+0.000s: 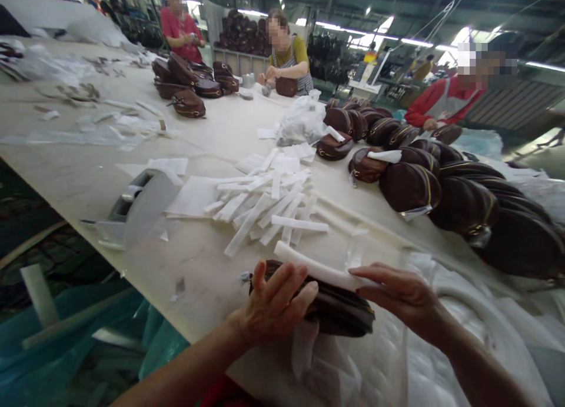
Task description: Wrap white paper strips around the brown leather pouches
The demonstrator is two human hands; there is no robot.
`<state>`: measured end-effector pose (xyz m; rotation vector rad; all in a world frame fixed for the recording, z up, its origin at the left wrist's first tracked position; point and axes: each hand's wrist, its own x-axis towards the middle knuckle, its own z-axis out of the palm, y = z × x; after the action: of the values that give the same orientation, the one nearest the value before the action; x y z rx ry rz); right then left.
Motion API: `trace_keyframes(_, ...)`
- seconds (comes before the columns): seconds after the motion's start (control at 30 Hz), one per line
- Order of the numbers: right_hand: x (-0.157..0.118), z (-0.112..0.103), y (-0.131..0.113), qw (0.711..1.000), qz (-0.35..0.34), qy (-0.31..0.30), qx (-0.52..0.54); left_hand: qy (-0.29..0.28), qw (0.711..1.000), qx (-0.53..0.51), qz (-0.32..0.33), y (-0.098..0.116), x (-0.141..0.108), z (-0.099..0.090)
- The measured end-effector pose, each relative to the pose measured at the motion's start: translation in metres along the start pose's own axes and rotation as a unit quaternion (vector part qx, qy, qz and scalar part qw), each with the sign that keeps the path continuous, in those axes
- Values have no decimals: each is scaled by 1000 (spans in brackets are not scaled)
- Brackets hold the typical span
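Note:
A dark brown bag lies on the table near its front edge. My left hand rests on the bag's left part, its fingers bent over the top and holding it. A white foam strip lies along the far side of the bag. The strip's right end is pinched in my right hand, between thumb and fingers. Beyond the bag is a loose pile of white strips. Clear plastic and a white piece show under the bag.
A grey tape dispenser stands at left. Many brown bags line the right side, with more at the back. Plastic wrap covers the right front. Several people are at the table's far side. Teal plastic hangs below the left edge.

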<state>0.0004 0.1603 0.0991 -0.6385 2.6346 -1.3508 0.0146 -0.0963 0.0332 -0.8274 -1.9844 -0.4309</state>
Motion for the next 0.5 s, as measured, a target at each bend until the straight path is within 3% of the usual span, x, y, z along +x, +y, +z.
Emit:
trace_keyframes(0.1,-10,15,1,996,-65,28,-52,-5,1000,13,12,0,2,1)
trace_keyframes(0.27,-13,35,4,977,-166,89,-100,-73,997,-5,27,-2,9,1)
trace_keyframes(0.5,-25,53,13,946,-189,161,-208,-132,988,-40,71,-7,8,0)
